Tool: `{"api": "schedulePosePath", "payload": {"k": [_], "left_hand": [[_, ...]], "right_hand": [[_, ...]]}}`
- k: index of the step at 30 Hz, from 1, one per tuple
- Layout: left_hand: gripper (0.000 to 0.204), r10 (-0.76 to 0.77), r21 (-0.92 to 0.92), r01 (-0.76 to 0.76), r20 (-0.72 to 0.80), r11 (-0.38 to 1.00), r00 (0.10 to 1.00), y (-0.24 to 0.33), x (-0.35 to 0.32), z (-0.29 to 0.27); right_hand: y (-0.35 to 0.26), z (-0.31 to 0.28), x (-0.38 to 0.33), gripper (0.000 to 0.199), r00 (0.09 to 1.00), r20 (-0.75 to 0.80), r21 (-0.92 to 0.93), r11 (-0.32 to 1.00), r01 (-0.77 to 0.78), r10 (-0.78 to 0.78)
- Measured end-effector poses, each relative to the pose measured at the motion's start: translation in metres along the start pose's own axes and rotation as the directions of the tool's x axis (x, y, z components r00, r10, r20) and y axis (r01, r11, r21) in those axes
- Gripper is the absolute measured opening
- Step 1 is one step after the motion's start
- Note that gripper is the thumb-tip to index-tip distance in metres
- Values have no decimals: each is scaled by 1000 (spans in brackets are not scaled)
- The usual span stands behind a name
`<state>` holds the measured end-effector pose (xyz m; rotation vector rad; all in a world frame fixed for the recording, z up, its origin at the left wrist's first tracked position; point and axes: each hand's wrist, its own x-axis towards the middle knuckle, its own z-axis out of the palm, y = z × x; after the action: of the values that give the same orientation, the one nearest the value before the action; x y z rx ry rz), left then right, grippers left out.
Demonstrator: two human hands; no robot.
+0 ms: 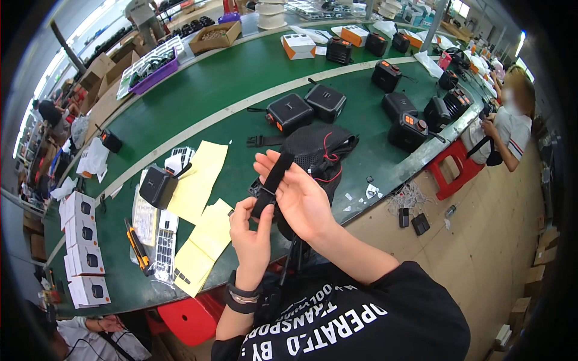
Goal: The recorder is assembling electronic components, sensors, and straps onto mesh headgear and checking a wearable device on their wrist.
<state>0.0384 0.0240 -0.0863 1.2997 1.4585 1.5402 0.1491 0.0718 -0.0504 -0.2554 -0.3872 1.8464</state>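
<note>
My left hand (251, 239) is closed, pinching the lower end of a black strap (277, 178) with a buckle on it. The strap runs up across the fingers of my right hand (306, 201), which is open, palm up, its fingers stretched out. Behind my hands lies a black mesh bag (304, 144) with a red cord (328, 149), partly hidden by my right hand. A black webbing strap with a side-release buckle (259, 141) sticks out on the bag's left. Just beyond stand two black box-shaped devices, one with orange knobs (289, 113), the other plain-topped (325, 101).
On the green table (241, 78) to my left are yellow paper sheets (205, 174), a black device (158, 186), a box cutter (137, 248) and stacked white boxes (84, 259). Several devices stand at right. A person (500, 129) sits beyond a red stool (451, 168).
</note>
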Motion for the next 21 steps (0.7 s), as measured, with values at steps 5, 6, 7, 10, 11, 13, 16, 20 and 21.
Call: {"api": "schedulePosePath", "payload": {"k": [5, 6, 7, 10, 11, 13, 16, 20, 21], "left_hand": [[11, -234, -282, 348, 367, 894, 900, 26, 8, -22], [10, -26, -109, 58, 280, 992, 960, 28, 8, -23], [10, 206, 88, -231, 234, 969, 950, 31, 7, -23], [16, 352, 183, -402, 254, 897, 901, 51, 3, -15], [18, 469, 239, -551, 326, 799, 821, 54, 7, -10], [23, 386, 167, -467, 362, 868, 848, 52, 13, -6], [22, 389, 215, -462, 310, 860, 868, 38, 17, -21], [23, 376, 89, -433, 361, 897, 853, 33, 12, -22], [23, 347, 51, -396, 390, 917, 853, 37, 7, -21]], "right_hand": [[-10, -16, 5, 48, 980, 198, -357, 929, 97, -27], [-12, -18, 5, 45, 958, 283, -477, 862, 171, -34], [-14, -19, 4, 43, 930, 365, -580, 775, 252, -29], [-23, -14, -2, 36, 951, 300, -587, 770, 249, -78], [-30, -11, -4, 34, 973, 222, -570, 800, 186, -68], [-30, -20, -2, 33, 937, 329, -703, 632, 325, -117], [-14, -9, -6, 39, 923, 380, -635, 712, 300, -50], [-14, -16, -8, 50, 903, 430, -433, 874, 221, -16], [-21, -11, -9, 50, 906, 423, -399, 900, 174, 12]]}}
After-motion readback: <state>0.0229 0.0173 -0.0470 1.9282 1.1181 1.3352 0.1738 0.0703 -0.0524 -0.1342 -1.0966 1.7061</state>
